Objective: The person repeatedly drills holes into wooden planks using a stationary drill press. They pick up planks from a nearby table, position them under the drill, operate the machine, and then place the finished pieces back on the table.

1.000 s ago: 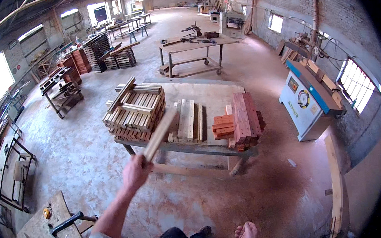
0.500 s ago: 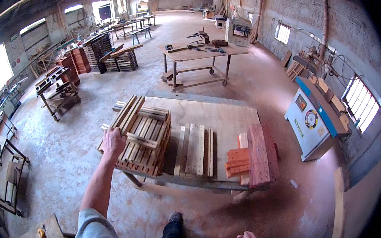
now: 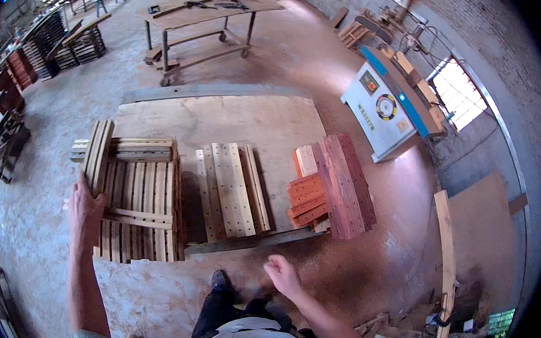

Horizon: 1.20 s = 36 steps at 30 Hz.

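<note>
Pale slats (image 3: 99, 153) are lying on a stack (image 3: 135, 188) at the left side of the worktop (image 3: 259, 115), your left hand (image 3: 85, 205) gripping their near end. Your right hand (image 3: 283, 276) is hanging curled before the worktop's near edge; open room is extending toward its far edge.
</note>
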Each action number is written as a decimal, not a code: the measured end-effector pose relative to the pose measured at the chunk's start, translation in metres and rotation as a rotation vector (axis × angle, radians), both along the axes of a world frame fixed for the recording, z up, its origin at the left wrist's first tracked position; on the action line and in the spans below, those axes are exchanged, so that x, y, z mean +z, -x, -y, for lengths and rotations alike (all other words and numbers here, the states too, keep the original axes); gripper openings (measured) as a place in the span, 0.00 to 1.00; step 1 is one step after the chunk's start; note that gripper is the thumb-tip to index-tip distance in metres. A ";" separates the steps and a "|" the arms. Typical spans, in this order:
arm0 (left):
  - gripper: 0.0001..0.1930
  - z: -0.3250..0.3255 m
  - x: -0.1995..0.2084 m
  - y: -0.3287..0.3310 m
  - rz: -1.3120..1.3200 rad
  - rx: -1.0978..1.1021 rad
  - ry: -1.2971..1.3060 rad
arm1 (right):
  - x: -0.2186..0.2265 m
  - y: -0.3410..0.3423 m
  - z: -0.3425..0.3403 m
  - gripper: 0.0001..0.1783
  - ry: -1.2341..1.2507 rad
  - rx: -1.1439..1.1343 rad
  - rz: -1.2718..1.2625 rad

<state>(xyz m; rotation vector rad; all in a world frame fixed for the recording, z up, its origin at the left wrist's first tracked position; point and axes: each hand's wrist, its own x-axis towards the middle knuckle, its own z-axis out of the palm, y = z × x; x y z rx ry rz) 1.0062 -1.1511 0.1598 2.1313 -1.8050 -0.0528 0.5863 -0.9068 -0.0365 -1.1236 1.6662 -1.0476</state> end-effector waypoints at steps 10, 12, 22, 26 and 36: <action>0.37 0.016 -0.012 -0.029 -0.079 0.072 -0.056 | -0.012 -0.022 0.114 0.36 -0.325 -0.035 -0.351; 0.38 0.018 -0.017 -0.036 -0.069 0.046 -0.056 | -0.018 -0.024 0.125 0.36 -0.352 -0.058 -0.306; 0.33 -0.048 0.011 0.051 -0.835 -0.442 0.196 | 0.016 -0.032 0.132 0.24 -0.226 -0.263 -0.310; 0.28 -0.086 -0.001 0.146 -1.214 -0.542 -0.409 | 0.052 -0.012 0.119 0.18 -0.328 -0.425 0.761; 0.24 -0.087 -0.054 0.270 -2.033 -0.446 -0.890 | 0.113 -0.002 -0.065 0.34 -0.119 -0.078 1.479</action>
